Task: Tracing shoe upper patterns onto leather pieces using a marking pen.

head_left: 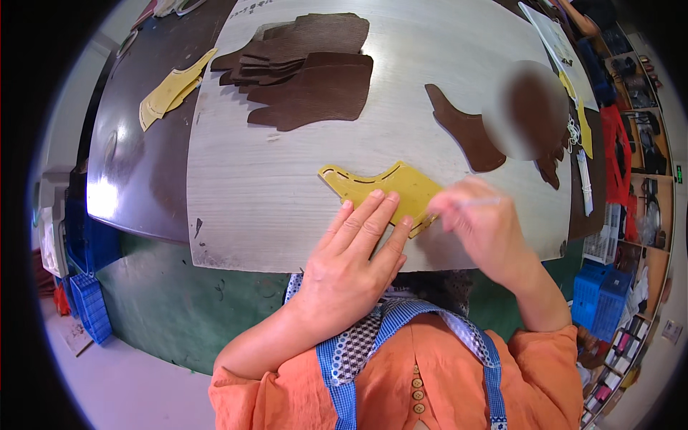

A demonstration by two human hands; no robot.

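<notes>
A yellow shoe-pattern template (401,188) with slots along its edges lies on the pale board in front of me. My left hand (355,247) rests flat on it, fingers stretched and spread, pressing its near side. At the template's right edge is my right hand (484,222), its fingers pinched round a thin pale pen (476,202). The pen is partly hidden and blurred, its tip close to the template's lower right corner. Whatever lies beneath the template is hidden. Farther right, a brown leather piece (469,136) of similar curved outline lies on the board.
Stacked brown leather pieces (308,79) lie at the far left of the board (251,193). More yellow templates (172,89) sit on the dark table beyond its left edge. White sticks (585,183) lie at the right edge. Blue crates (600,297) stand below right, near shelves.
</notes>
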